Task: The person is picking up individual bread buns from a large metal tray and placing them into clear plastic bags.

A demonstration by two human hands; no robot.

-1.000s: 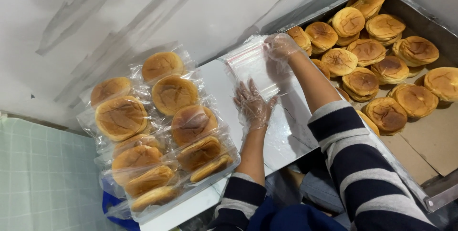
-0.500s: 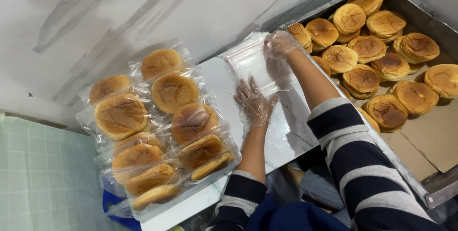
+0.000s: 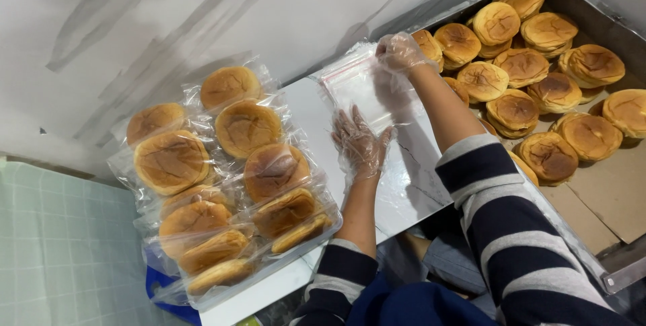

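Nearest, the gloved left hand [image 3: 360, 144] lay flat and unclenched, palm down on the white marble-look table [image 3: 410, 191]. Farther off, the gloved right hand [image 3: 398, 51] pinched the far end of a thin clear plastic zip bag [image 3: 360, 90]. The bag lay flat, its long axis running near to far, its mouth likely far-left. It could slide or crumple if that light pinch slipped, or brush the round golden buns [image 3: 515, 107] just right.

The left grip [image 3: 360, 143] lies flat on the worktop [image 3: 410, 185], just below the bag [image 3: 360, 87]. The right grip [image 3: 398, 51] pinches the bag's far edge. Left of both sit bagged buns [image 3: 229, 178]; right of them, a tray [image 3: 605, 185] of buns [image 3: 515, 107].
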